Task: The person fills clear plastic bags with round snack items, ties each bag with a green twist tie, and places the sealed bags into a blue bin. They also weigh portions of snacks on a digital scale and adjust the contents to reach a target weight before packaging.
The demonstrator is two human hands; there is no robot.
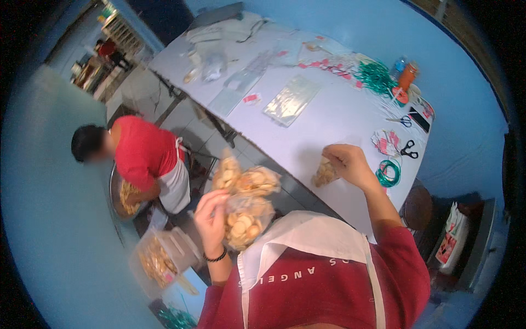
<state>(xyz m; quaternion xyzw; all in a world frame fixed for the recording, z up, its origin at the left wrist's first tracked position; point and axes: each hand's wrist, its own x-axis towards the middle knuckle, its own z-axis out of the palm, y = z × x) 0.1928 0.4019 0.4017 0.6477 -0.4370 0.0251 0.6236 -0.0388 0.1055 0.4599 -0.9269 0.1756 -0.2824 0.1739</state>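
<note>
My left hand (210,216), with a dark beaded bracelet at the wrist, grips the gathered tops of clear plastic bags of round, pale chips. The lowest bag (243,224) hangs in front of my apron. Two more bags fan out above it, one to the upper left (227,172) and one to the right (259,181). Over the near part of the white table (283,144), my right hand (348,162) pinches the top of another small bag of chips (326,172). Whether that bag touches the tabletop I cannot tell.
On the table are flat clear bags (291,100), green ties (374,76), scissors (409,149), a green coil (388,172) and printed labels (385,142). A co-worker in red (144,148) bends over a metal basin (115,197) at left. A plastic tub (137,263) holds filled bags.
</note>
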